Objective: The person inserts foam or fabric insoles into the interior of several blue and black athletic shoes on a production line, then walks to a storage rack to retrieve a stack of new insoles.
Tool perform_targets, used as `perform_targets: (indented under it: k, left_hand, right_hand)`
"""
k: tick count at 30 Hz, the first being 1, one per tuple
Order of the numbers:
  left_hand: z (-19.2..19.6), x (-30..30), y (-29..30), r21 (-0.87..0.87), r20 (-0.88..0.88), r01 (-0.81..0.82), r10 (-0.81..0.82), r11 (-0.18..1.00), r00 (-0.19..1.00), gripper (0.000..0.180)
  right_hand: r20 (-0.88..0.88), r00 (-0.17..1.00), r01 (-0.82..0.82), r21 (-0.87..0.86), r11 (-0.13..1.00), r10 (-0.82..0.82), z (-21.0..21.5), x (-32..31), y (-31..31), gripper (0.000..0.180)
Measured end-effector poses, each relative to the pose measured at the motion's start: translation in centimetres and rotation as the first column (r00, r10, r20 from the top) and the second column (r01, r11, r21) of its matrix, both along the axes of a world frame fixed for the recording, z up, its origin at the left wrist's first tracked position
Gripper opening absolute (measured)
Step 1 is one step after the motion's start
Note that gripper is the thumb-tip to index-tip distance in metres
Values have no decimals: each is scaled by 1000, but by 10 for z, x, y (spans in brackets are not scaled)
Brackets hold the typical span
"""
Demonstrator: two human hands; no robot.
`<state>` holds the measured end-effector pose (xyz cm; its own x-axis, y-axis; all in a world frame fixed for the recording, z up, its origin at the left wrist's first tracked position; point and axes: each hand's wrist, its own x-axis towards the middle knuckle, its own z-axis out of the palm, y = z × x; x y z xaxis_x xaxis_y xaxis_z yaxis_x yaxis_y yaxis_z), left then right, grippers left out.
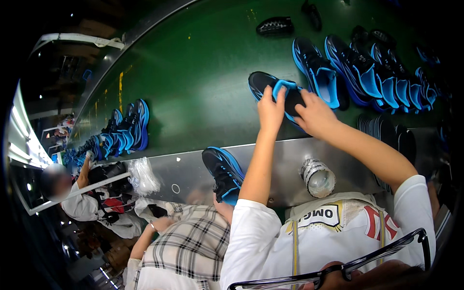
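A black shoe with blue trim (261,83) lies on the green conveyor belt (193,72) in front of me. My left hand (270,110) grips its blue tongue and collar from the left. My right hand (314,113) presses on the shoe's opening from the right. Both forearms reach out over the metal edge of the line (280,159). Just right of the held shoe stands a row of several matching black and blue shoes (367,72), leaning side by side.
A clear plastic bottle (319,178) lies on the metal ledge near my chest. Another black and blue shoe (223,171) is held by a neighbour in a plaid shirt (188,246). More shoes (123,130) stand further left, and dark insoles (386,129) are stacked at right.
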<state>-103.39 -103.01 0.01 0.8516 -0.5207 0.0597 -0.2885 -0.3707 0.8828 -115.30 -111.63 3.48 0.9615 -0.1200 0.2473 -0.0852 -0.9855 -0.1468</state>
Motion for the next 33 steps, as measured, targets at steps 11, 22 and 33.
perform_targets:
  k: [11, 22, 33]
  left_hand:
    - [3, 10, 4, -78, -248, -10, -10, 997, 969, 31]
    - [3, 15, 15, -133, -280, 68, -104, 989, 954, 25]
    - [8, 14, 12, -108, -271, 54, -82, 993, 959, 24]
  right_hand:
    - [-487, 839, -193, 152, 969, 243, -19, 36, -11, 14]
    - [-769, 610, -442, -131, 887, 190, -35, 45, -10, 21]
    - [-927, 309, -691, -63, 721, 215, -47, 73, -8, 23]
